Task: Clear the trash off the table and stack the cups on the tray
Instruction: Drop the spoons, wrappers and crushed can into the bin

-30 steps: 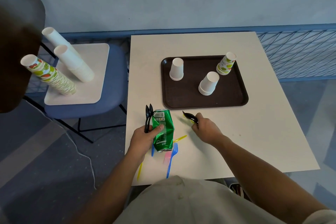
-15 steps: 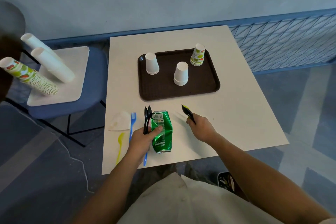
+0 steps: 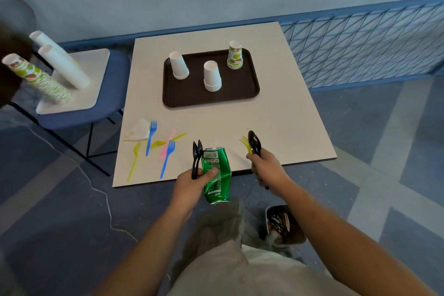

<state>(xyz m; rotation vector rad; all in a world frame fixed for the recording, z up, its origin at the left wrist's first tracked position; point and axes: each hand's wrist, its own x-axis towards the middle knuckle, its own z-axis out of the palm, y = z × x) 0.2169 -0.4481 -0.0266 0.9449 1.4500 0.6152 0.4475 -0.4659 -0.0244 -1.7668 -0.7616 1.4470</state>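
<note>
My left hand [image 3: 192, 181] grips a crushed green can [image 3: 215, 174] together with two black spoons [image 3: 196, 157], at the table's near edge. A black spoon [image 3: 255, 143] and a yellow fork [image 3: 246, 143] are held in my right hand [image 3: 266, 168] just past that edge. On the white table [image 3: 283, 115] a dark brown tray [image 3: 242, 90] carries two upturned white cups [image 3: 179, 65] [image 3: 212, 75] and a small stack of patterned cups [image 3: 235, 55]. Several blue, yellow and pink plastic forks and spoons [image 3: 165, 149] and a crumpled napkin [image 3: 138, 131] lie at the table's near left.
A bin [image 3: 284, 224] holding trash stands on the floor below my right arm. A blue chair [image 3: 105, 103] left of the table carries a white board with tall cup stacks [image 3: 40, 78]. A blue mesh fence [image 3: 365, 43] runs behind the table on the right.
Both hands have drawn back from the table toward my body, still holding the can and cutlery. The view has pulled back, showing the bin and more cutlery on the left.
</note>
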